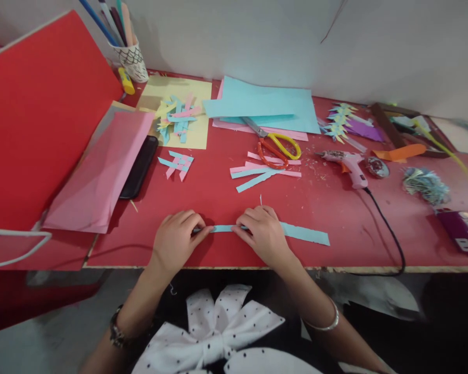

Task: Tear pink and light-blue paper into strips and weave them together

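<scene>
A long light blue paper strip (304,234) lies along the front of the red table, its wider right end flat on the surface. My left hand (179,236) pinches the strip near its left end between thumb and fingers. Farther right, my right hand (261,231) closes on the same strip, with a short stretch showing between the hands. Beyond them lie cut pink and blue paper strips (253,176) and scissors (271,143) with one red and one yellow handle. A small woven pink and blue paper piece (178,163) rests to the left.
Pink paper sheets (101,171) overlap a black phone (140,169) at left. Blue sheets (265,104) and a yellow sheet (200,132) lie at the back. A pink glue gun (349,163) with a black cord is at right, near a purple box (458,228).
</scene>
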{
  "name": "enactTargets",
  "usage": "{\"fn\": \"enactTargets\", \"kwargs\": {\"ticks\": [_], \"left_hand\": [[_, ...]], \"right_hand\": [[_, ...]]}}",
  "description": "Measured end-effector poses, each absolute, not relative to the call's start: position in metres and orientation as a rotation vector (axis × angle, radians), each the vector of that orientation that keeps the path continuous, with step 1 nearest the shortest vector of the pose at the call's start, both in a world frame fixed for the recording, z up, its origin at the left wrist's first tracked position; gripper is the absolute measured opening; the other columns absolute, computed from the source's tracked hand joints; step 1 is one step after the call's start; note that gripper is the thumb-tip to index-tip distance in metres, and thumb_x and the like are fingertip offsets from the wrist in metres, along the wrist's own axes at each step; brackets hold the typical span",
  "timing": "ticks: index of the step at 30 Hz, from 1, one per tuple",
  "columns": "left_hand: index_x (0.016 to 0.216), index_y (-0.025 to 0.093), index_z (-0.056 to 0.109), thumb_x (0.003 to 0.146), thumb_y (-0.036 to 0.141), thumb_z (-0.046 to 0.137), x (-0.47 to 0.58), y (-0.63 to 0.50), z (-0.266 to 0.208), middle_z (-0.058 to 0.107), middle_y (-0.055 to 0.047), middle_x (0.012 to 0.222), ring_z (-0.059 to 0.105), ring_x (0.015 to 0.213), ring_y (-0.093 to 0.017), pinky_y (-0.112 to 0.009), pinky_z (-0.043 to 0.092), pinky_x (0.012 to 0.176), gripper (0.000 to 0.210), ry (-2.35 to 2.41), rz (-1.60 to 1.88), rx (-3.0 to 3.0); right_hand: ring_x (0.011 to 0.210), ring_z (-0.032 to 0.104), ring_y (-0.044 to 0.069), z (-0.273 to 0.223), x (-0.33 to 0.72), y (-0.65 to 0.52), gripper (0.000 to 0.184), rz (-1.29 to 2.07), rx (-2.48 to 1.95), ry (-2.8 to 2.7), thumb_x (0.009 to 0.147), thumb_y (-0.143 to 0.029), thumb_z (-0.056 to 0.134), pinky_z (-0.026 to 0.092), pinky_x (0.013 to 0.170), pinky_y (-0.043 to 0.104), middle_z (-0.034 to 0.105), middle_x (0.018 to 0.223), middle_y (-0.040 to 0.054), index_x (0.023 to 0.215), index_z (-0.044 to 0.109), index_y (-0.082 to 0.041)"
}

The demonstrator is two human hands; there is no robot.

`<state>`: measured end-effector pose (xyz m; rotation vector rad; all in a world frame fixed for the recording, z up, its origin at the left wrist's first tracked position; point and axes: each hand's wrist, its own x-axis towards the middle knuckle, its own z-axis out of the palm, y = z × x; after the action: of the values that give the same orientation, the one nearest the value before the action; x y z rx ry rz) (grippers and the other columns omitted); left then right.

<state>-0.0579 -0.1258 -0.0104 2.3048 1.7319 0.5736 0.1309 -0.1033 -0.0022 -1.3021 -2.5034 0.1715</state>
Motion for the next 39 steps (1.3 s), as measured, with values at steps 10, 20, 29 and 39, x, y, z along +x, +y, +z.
{"fn": "enactTargets", "kwargs": {"ticks": [10, 20, 29, 39], "left_hand": [[0.06, 0.019, 0.052, 0.077, 0.036, 0.049, -0.067, -0.136, -0.011, 0.056, -0.001, 0.075, 0.055, 0.073, -0.018, -0.032, 0.035, 0.065, 0.024, 1.956, 0.625, 2.176], [0.063, 0.02, 0.053, 0.079, 0.038, 0.047, -0.055, -0.14, -0.009, 0.054, -0.003, 0.073, 0.053, 0.067, -0.018, -0.031, 0.038, 0.061, 0.026, 2.138, 0.557, 2.313], [0.105, 0.014, 0.056, 0.085, 0.018, 0.029, -0.035, -0.156, -0.011, 0.062, -0.007, 0.1, 0.055, 0.091, -0.017, -0.029, 0.038, 0.082, 0.033, 1.414, 0.547, 2.883], [0.115, 0.015, 0.051, 0.082, 0.038, 0.038, -0.029, -0.173, -0.016, 0.059, -0.011, 0.099, 0.05, 0.095, -0.024, -0.04, 0.037, 0.089, 0.042, 1.622, 0.535, 2.693]], "right_hand": [[0.062, 0.044, 0.012, -0.002, 0.13, -0.103, 0.018, 0.151, -1.324, -2.505, 0.078, -0.03, 0.052, 0.028, 0.071, 0.026, 0.056, 0.062, -0.0025, 0.064, 0.056, -0.019], [0.063, 0.045, 0.012, -0.002, 0.129, -0.103, 0.021, 0.195, -1.347, -2.491, 0.079, -0.032, 0.051, 0.029, 0.069, 0.026, 0.056, 0.063, -0.0016, 0.063, 0.055, -0.019], [0.065, 0.046, 0.013, -0.003, 0.129, -0.103, 0.023, 0.155, -1.336, -2.496, 0.08, -0.033, 0.049, 0.029, 0.07, 0.027, 0.057, 0.064, -0.0005, 0.064, 0.055, -0.019], [0.063, 0.045, 0.013, -0.005, 0.141, -0.105, 0.02, 0.254, -1.367, -2.386, 0.079, -0.031, 0.051, 0.032, 0.067, 0.026, 0.055, 0.065, -0.0003, 0.064, 0.055, -0.019]]}}
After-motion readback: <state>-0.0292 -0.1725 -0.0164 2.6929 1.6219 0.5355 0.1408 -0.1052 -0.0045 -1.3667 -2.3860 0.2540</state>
